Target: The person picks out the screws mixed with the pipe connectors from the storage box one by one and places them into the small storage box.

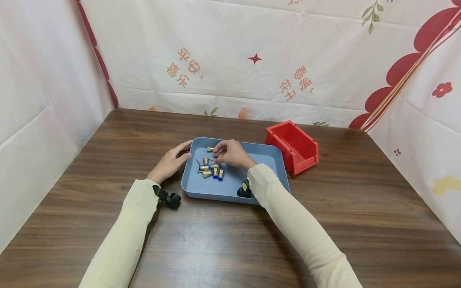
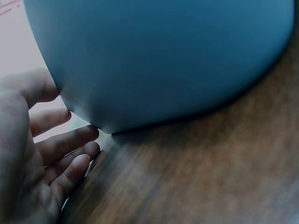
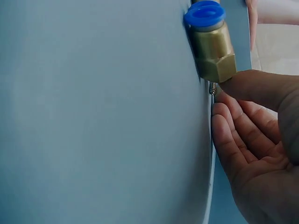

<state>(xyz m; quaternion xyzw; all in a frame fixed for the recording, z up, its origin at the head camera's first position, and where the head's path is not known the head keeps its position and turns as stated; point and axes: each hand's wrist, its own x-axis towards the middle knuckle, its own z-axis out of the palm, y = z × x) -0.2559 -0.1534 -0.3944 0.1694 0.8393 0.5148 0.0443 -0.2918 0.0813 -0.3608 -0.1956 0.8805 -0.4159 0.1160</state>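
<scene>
A shallow blue-grey tray lies on the table with several brass pipe fittings with blue collars and a few thin screws grouped in its left half. My left hand is at the tray's left side, thumb and loosely extended fingers touching its wall. Inside the tray, my right hand pinches a small threaded screw between thumb and forefinger, beside the pile. In the right wrist view a brass fitting stands in front of the thumb tip and partly hides the pinch. One fitting lies apart near the back rim.
A red open-fronted bin stands against the tray's right back corner. Both sleeved wrists carry black cameras; the right one hangs low over the tray's front. A printed cloth closes off the table's back edge.
</scene>
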